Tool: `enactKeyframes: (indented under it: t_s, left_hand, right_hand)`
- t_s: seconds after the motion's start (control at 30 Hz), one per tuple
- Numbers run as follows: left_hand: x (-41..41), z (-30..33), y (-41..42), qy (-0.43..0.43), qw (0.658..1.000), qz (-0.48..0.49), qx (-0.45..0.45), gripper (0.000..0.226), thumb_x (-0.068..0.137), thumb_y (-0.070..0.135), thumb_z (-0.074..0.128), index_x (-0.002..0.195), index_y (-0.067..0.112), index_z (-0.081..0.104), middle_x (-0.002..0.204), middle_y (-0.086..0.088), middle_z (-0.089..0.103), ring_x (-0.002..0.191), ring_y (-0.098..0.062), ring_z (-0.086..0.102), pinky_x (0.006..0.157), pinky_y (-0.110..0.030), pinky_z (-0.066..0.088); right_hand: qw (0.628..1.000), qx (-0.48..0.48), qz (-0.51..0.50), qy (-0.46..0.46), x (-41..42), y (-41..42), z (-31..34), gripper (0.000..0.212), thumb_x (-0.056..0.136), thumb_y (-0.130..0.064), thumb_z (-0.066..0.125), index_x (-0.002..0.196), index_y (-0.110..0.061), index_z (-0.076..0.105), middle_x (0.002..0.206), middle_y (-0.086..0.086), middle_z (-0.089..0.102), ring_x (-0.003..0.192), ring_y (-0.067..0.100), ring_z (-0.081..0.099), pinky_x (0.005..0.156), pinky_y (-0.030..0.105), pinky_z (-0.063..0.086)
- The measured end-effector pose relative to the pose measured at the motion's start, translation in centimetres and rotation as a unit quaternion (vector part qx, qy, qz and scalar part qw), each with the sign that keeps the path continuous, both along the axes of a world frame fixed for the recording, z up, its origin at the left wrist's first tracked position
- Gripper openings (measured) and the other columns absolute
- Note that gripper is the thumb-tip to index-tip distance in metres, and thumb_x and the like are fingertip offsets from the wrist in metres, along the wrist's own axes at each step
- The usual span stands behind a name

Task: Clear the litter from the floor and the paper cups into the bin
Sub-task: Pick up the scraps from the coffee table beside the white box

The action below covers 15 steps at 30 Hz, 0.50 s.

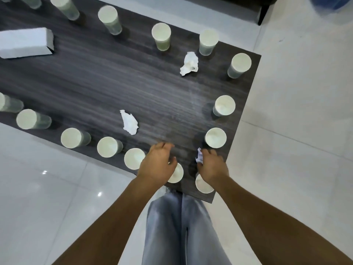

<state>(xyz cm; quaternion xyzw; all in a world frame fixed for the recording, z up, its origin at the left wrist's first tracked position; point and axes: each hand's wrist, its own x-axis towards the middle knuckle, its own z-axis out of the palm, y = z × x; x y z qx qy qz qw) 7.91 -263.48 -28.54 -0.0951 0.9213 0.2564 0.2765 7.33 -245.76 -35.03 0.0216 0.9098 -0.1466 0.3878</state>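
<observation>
Several white paper cups ring the edge of a dark wooden table [95,77]; one cup [215,137] stands just beyond my right hand. My right hand [212,165] pinches a small crumpled paper scrap [199,155] over the table's near corner. My left hand [157,162] hovers with loosely curled fingers and holds nothing, partly covering a cup [176,173]. Another cup [202,183] sits under my right wrist. Two crumpled tissues lie on the table, one near the middle [129,122] and one farther back [189,63].
A white tissue box [24,43] lies at the table's far left. Pale glossy floor tiles [296,111] surround the table. My legs in grey jeans [179,230] stand against the near table edge. A blue object [332,1] shows at the top right corner.
</observation>
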Motion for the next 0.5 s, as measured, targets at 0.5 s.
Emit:
enactKeyframes:
  t_s: [0.5]
  left_hand:
    - [1.1,-2.8,0.0,-0.018,1.000,0.021,0.012,0.041,0.093,0.026,0.055,0.133,0.019,0.048,0.134,-0.002,0.051,0.123,-0.019,0.043,0.099,-0.031,0.041]
  right_hand:
    - [0.999,-0.027,-0.010,0.046,0.2,-1.1,-1.2,0.039,0.098,-0.020,0.044,0.136,-0.027,0.047,0.122,0.006,0.053,0.110,0.029,0.052,0.091,0.039,0.046]
